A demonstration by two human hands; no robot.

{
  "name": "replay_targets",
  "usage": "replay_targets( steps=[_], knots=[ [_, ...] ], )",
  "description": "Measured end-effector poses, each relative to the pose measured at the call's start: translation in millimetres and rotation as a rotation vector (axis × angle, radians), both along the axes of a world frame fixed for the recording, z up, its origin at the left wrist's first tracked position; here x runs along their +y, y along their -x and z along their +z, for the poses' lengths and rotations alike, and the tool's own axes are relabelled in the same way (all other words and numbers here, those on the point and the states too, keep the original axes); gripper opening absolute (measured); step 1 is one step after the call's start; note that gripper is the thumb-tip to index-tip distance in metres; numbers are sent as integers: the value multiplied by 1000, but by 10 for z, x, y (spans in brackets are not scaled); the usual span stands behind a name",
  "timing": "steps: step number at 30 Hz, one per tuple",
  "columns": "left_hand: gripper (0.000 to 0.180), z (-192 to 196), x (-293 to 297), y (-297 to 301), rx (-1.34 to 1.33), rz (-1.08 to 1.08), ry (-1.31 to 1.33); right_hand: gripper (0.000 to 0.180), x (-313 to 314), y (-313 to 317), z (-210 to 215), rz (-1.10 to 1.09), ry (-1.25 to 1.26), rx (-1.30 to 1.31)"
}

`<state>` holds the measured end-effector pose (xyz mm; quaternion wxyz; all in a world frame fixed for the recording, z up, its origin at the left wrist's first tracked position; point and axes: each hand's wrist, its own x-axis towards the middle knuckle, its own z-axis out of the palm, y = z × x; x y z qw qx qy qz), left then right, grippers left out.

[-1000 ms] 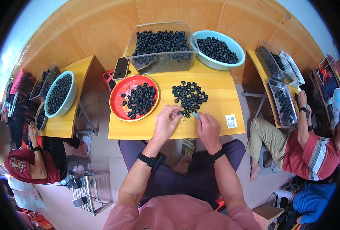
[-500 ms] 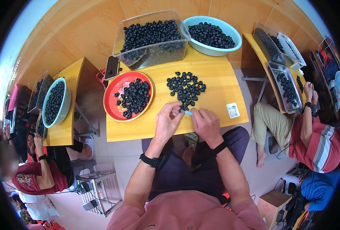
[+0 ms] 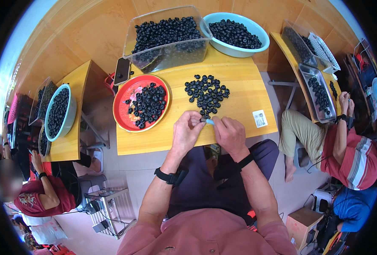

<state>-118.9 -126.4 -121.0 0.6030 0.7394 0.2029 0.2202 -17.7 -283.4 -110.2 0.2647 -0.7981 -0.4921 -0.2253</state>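
Note:
Near the front edge of the table, my left hand pinches a small black round part between thumb and fingertips. My right hand is closed around a slim tool with a light-blue handle, its tip meeting the part. The tool's working end is too small to make out. Just beyond my fingers lies a loose pile of small black ring-shaped parts. To the left, a red round tray with a yellow rim holds more of the same parts.
At the back stand a clear plastic bin and a light-blue basin, both filled with black parts. A phone lies at the table's left edge, a white label at the right. Other people work at tables on both sides.
The whole view has shifted slightly. My hands stay together over the same spot, the blue-handled tool still against the part, with only small finger movements.

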Motion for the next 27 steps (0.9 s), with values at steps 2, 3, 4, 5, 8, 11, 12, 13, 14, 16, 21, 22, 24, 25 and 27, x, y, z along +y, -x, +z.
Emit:
replay_targets(
  steps=[2, 3, 4, 5, 8, 11, 12, 13, 14, 16, 21, 22, 24, 25, 27],
  knots=[
    [27, -72, 57, 20, -56, -3, 73, 9, 14, -21, 2, -42, 11, 29],
    [25, -95, 76, 26, -115, -4, 148, 9, 18, -26, 6, -83, 22, 56],
    [25, -119, 75, 28, -114, -7, 146, 9, 18, -23, 9, -86, 21, 56],
    [27, -75, 52, 20, -125, 11, 148, 9, 17, -23, 8, -89, 22, 60],
    [30, -55, 23, -9, -141, 36, 124, 8, 23, -16, 26, -95, 10, 56],
    [28, -1, 48, 17, -116, 30, -12, 9, 48, -19, 16, -96, -4, 47],
    [27, 41, 56, 33, -85, 12, -121, 9, 56, -22, 1, -101, -3, 48],
    [27, 87, 40, 51, -88, 16, -127, 9, 43, -14, -11, -97, -8, 45],
    [22, 157, 24, 59, -74, 17, -176, 10, 37, -7, -23, -110, -5, 33],
    [18, 165, 27, 34, -64, 26, -236, 10, 39, -20, -26, -117, -14, 17],
    [18, 82, 46, 62, -199, 116, -236, 11, 58, 3, -23, -130, -1, 39],
    [19, 89, 54, 64, -227, 172, -238, 11, 56, 15, -22, -129, -11, 38],
    [20, 218, 140, 88, -231, 198, -294, 11, 11, 6, -31, -144, -1, 40],
    [21, 304, 247, 104, -242, 267, -449, 11, 9, -9, -12, -152, -7, 38],
    [22, 412, 579, 209, -175, 345, -652, 10, 13, 30, 41, -130, -37, 63]
  ],
)
